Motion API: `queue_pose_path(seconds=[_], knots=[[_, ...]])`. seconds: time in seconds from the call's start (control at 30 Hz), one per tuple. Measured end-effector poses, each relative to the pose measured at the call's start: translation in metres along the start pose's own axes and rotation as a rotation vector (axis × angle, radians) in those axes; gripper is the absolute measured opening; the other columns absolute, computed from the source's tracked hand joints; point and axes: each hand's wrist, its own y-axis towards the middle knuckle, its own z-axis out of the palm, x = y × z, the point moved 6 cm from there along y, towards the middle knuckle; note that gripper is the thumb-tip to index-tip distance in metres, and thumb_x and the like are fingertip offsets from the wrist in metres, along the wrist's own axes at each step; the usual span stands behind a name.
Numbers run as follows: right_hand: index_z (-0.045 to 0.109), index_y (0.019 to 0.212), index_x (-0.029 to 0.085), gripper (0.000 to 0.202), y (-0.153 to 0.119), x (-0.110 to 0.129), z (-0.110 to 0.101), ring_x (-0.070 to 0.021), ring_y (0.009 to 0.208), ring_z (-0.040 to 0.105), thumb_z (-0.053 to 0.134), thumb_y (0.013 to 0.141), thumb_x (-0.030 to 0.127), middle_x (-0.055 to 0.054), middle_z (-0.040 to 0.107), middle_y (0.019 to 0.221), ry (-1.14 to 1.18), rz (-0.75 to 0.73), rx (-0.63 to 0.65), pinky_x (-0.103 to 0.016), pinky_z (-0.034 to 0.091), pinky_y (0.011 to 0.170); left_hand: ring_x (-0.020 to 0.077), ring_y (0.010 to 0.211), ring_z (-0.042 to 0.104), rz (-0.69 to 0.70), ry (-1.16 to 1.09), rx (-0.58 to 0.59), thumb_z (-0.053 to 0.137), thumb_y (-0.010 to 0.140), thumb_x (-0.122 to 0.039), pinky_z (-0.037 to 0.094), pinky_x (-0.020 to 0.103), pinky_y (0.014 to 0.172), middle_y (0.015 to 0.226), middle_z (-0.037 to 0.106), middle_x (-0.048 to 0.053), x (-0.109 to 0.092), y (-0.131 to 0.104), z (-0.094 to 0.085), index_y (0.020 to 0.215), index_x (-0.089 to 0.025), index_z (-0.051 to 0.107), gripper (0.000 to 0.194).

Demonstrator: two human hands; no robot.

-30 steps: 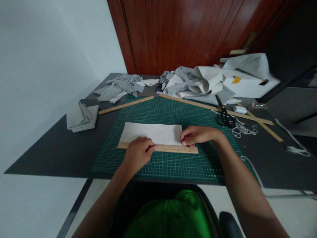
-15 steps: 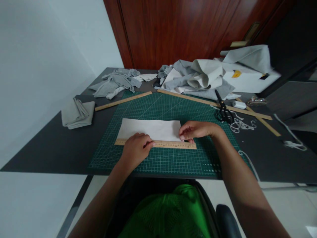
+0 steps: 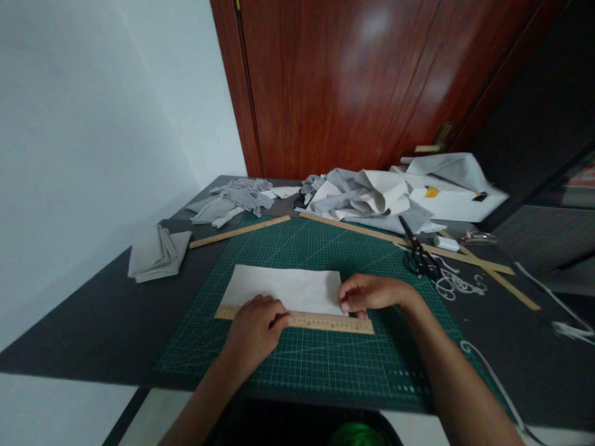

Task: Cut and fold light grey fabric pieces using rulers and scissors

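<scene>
A strip of white fabric (image 3: 288, 285) lies flat on the green cutting mat (image 3: 316, 365). Along its near edge runs a wooden ruler (image 3: 320, 321). My left hand (image 3: 258, 325) rests on the ruler left of its middle, fingers curled over it, with the thumb on its near side. At the fabric's right end, just above the ruler, my right hand (image 3: 372, 292) has its fingertips pinched together. Whatever is between those fingertips is too small or hidden to make out.
Black scissors (image 3: 418, 257) and white cord (image 3: 453, 285) lie at the right. More wooden rulers (image 3: 242, 231) lie around the mat's far edge. Behind are grey scraps (image 3: 237, 201), a fabric pile (image 3: 376, 195) and a white box (image 3: 450, 201). Folded cloth (image 3: 160, 254) sits left.
My view has tilted upward, so everything on the table appears lower in the picture. Both hands keep about the same place on the ruler and fabric.
</scene>
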Motion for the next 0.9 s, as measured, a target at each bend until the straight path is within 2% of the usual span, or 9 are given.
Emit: queue_pose_path(seconds=[0.17, 0.23, 0.33, 0.4, 0.47, 0.53, 0.67, 0.8, 0.9], knots=[[0.065, 0.084, 0.017, 0.050, 0.004, -0.001, 0.003, -0.0102, 0.051, 0.056, 0.079, 0.079, 0.065, 0.004, 0.060, 0.065, 0.024, 0.000, -0.011, -0.024, 0.048, 0.053, 0.0198, 0.089, 0.062, -0.014, -0.015, -0.006, 0.068, 0.092, -0.020, 0.040, 0.032, 0.080, 0.086, 0.070, 0.002, 0.003, 0.000, 0.002, 0.082, -0.021, 0.072, 0.011], [0.064, 0.084, 0.017, 0.053, 0.005, 0.001, -0.003, -0.0107, 0.052, 0.055, 0.071, 0.083, 0.070, 0.003, 0.059, 0.066, 0.014, -0.037, -0.095, -0.024, 0.046, 0.052, 0.0201, 0.089, 0.062, -0.012, -0.011, -0.011, 0.069, 0.092, -0.020, 0.040, 0.032, 0.080, 0.086, 0.070, 0.002, 0.003, 0.000, 0.002, 0.080, -0.021, 0.071, 0.012], [0.060, 0.082, 0.021, 0.056, 0.003, 0.000, -0.035, -0.0114, 0.051, 0.049, 0.051, 0.094, 0.074, 0.004, 0.053, 0.064, -0.080, -0.153, -0.438, -0.025, 0.042, 0.051, 0.0205, 0.090, 0.062, -0.007, -0.008, -0.006, 0.069, 0.092, -0.021, 0.040, 0.032, 0.079, 0.085, 0.069, 0.003, 0.002, 0.000, 0.001, 0.079, -0.020, 0.070, 0.013], [0.056, 0.078, 0.023, 0.058, -0.006, -0.005, -0.066, -0.0147, 0.055, 0.050, 0.037, 0.100, 0.073, 0.003, 0.051, 0.061, -0.242, -0.229, -0.771, -0.028, 0.045, 0.056, 0.0206, 0.089, 0.061, -0.005, -0.015, -0.009, 0.070, 0.092, -0.021, 0.040, 0.032, 0.079, 0.085, 0.069, 0.003, 0.002, 0.000, 0.001, 0.080, -0.020, 0.071, 0.013], [0.052, 0.075, 0.025, 0.058, -0.021, -0.014, -0.093, -0.0195, 0.069, 0.058, 0.025, 0.103, 0.069, -0.002, 0.059, 0.070, -0.451, -0.248, -1.120, -0.032, 0.051, 0.070, 0.0205, 0.089, 0.061, -0.004, -0.024, -0.015, 0.070, 0.092, -0.020, 0.039, 0.032, 0.078, 0.085, 0.069, 0.002, 0.002, 0.000, 0.001, 0.080, -0.020, 0.071, 0.012], [0.050, 0.073, 0.026, 0.055, -0.028, -0.028, -0.111, -0.0249, 0.084, 0.061, 0.026, 0.103, 0.067, -0.008, 0.064, 0.081, -0.543, -0.222, -1.242, -0.039, 0.050, 0.084, 0.0202, 0.088, 0.061, -0.001, -0.036, -0.020, 0.071, 0.091, -0.020, 0.039, 0.032, 0.077, 0.084, 0.068, 0.002, 0.003, 0.000, 0.001, 0.080, -0.021, 0.072, 0.011], [0.058, 0.078, 0.026, 0.044, -0.028, -0.051, -0.134, -0.0282, 0.090, 0.064, 0.035, 0.102, 0.056, -0.009, 0.069, 0.084, -0.638, -0.141, -1.258, -0.044, 0.048, 0.093, 0.0201, 0.089, 0.062, -0.001, -0.055, -0.018, 0.072, 0.090, -0.020, 0.039, 0.032, 0.079, 0.084, 0.069, 0.001, 0.003, 0.000, 0.002, 0.080, -0.021, 0.072, 0.010], [0.070, 0.099, 0.025, 0.041, -0.023, -0.063, -0.148, -0.0286, 0.092, 0.068, 0.035, 0.103, 0.047, -0.008, 0.074, 0.085, -0.693, -0.075, -1.246, -0.044, 0.049, 0.092, 0.0203, 0.091, 0.062, -0.010, -0.062, -0.004, 0.071, 0.091, -0.020, 0.039, 0.032, 0.081, 0.085, 0.070, 0.002, 0.003, 0.000, 0.001, 0.080, -0.021, 0.072, 0.011], [0.071, 0.116, 0.024, 0.042, -0.019, -0.070, -0.156, -0.0286, 0.094, 0.070, 0.037, 0.102, 0.044, -0.009, 0.077, 0.090, -0.720, -0.037, -1.249, -0.045, 0.050, 0.093, 0.0204, 0.092, 0.062, -0.015, -0.059, -0.007, 0.071, 0.091, -0.020, 0.039, 0.032, 0.081, 0.086, 0.071, 0.002, 0.002, -0.001, 0.000, 0.081, -0.021, 0.072, 0.010]])
